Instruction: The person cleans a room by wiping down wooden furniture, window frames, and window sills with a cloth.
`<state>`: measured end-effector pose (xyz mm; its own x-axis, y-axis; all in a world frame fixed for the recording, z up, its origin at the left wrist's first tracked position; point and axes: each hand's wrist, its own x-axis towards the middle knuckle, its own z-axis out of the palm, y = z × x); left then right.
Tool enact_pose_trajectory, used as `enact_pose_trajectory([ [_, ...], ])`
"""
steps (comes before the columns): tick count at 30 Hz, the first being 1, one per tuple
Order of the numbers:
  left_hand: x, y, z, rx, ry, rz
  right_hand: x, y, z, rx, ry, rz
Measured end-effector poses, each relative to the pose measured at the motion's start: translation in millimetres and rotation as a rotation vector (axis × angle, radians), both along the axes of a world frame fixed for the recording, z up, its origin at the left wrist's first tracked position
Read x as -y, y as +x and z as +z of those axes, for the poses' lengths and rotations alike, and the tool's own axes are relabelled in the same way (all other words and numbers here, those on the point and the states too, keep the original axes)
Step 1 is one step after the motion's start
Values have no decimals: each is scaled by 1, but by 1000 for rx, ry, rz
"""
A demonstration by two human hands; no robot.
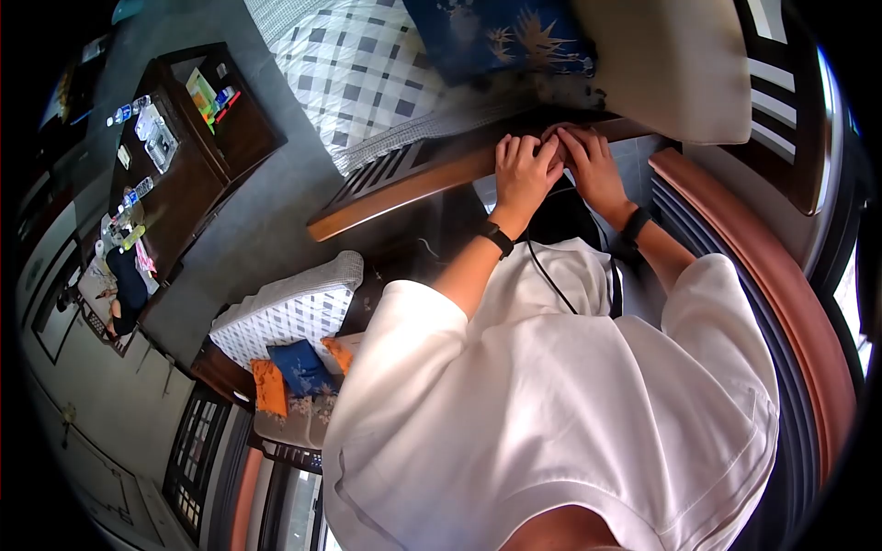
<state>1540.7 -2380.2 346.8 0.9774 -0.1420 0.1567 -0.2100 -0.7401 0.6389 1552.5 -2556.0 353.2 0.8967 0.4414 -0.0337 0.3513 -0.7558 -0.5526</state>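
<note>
My left hand (525, 172) and my right hand (593, 167) meet at the long wooden armrest (413, 188) of a sofa. The fingers of both are bent and closed in, with the fingertips almost touching. Between them shows a small, rounded reddish-brown patch; what it is I cannot make out. A dark band circles each wrist. Just beyond the hands are the beige sofa cushion (675, 69) and a dark blue pillow (505, 37) with a leaf print. A thin black cord (548, 280) hangs down over my white shirt.
A checkered cover (354, 69) lies over the sofa seat. At the left stands a dark wooden table (179, 184) bearing bottles and a clear plastic container (161, 142). Another sofa (285, 308) with orange and blue pillows is lower left. A reddish-brown ledge (735, 220) runs along my right.
</note>
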Motion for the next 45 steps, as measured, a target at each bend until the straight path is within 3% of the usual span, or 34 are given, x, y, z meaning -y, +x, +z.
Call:
enact_pose_trajectory([
  [10,-169,-67,2,16,81,126,-176,-44,-3,-10,124,98],
  [13,-229,-97,8,-75,183,243,-243,-53,-2,15,181,178],
  [17,-279,-107,19,-194,156,387,-306,-63,-1,-116,300,103],
  [20,-283,-103,16,-160,125,384,-312,-57,5,-119,365,75],
  [32,-168,-74,-8,-90,-129,154,-188,-63,3,16,56,-86],
  [37,-201,-86,-4,-93,-101,189,-220,-75,-4,29,66,-86],
  [45,-305,-145,7,-177,57,470,-331,-85,-11,-35,240,231],
])
